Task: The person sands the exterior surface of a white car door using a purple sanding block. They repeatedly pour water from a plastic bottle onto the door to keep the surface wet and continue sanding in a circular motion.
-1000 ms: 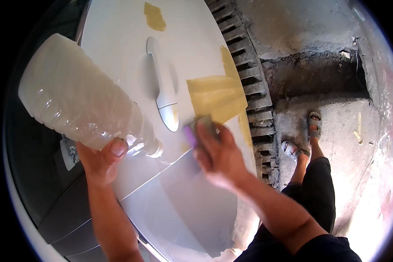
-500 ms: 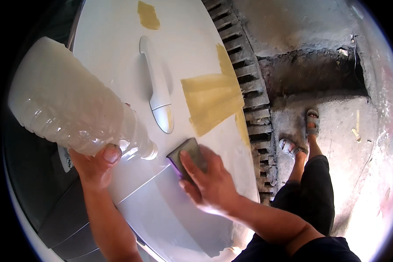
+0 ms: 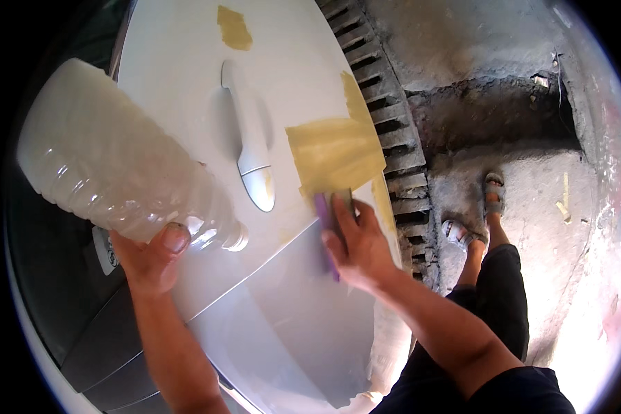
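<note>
My left hand (image 3: 155, 259) is closed round a clear plastic bottle (image 3: 117, 155) of cloudy liquid, tilted with its neck pointing down to the right over the car's side. My right hand (image 3: 362, 245) grips a sanding block (image 3: 329, 228), purple on one edge and dark on the other, pressed against the white car door (image 3: 290, 76). The block sits across the panel seam, just below a large tan filler patch (image 3: 334, 155). Left of that patch is the door handle (image 3: 248, 141). Under my right forearm the grey panel (image 3: 290, 310) continues toward me.
A smaller tan patch (image 3: 234, 27) marks the door's far end. Right of the car runs a slotted drain grate (image 3: 386, 124), then rough concrete floor (image 3: 517, 207) with a dark trench (image 3: 497, 114). My sandalled feet (image 3: 476, 214) stand there. A dark window (image 3: 55, 276) lies on the left.
My right hand has slid the sanding block to the right and slightly farther away, turning it more upright. The left hand and bottle have stayed almost still.
</note>
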A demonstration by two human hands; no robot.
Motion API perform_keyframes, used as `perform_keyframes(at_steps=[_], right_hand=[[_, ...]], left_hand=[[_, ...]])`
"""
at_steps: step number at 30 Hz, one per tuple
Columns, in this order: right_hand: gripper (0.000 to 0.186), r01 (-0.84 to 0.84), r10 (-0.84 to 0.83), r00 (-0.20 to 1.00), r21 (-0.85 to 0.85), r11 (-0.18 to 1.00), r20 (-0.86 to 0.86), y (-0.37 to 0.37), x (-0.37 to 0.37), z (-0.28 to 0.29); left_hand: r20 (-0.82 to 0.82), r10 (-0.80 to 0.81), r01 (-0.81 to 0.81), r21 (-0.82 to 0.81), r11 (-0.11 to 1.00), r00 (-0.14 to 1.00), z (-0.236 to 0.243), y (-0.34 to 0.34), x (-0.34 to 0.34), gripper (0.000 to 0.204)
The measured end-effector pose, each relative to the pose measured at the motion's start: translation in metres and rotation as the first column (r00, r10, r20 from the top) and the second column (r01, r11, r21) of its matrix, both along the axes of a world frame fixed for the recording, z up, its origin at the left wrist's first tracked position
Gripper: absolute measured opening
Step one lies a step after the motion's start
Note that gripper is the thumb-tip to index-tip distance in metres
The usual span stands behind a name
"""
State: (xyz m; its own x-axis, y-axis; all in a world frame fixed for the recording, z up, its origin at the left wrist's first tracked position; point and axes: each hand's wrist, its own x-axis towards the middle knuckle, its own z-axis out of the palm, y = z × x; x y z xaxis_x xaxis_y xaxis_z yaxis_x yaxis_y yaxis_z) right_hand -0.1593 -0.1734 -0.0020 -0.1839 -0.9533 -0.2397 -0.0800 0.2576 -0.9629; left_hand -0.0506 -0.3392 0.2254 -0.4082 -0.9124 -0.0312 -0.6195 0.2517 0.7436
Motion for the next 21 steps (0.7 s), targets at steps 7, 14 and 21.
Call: perform_keyframes(at_steps=[7, 14, 21], right_hand=[[0.058, -0.04, 0.036, 0.998, -0.092, 0.995, -0.045, 0.009, 0.009, 0.036], [0.065, -0.018, -0.001, 0.998, -0.294, 0.956, -0.061, 0.018, 0.011, 0.068], [0.062, -0.029, 0.015, 0.998, -0.271, 0.962, -0.053, 0.015, 0.011, 0.063]], left_hand=[[-0.003, -0.041, 0.041, 0.043, 0.998, 0.999, -0.005, -0.005, -0.004, 0.088], [0.011, -0.006, 0.005, 0.039, 0.999, 1.0, 0.001, 0.0, -0.013, 0.085], [0.032, -0.02, 0.021, -0.007, 1.0, 0.999, 0.004, -0.002, -0.003, 0.082]])
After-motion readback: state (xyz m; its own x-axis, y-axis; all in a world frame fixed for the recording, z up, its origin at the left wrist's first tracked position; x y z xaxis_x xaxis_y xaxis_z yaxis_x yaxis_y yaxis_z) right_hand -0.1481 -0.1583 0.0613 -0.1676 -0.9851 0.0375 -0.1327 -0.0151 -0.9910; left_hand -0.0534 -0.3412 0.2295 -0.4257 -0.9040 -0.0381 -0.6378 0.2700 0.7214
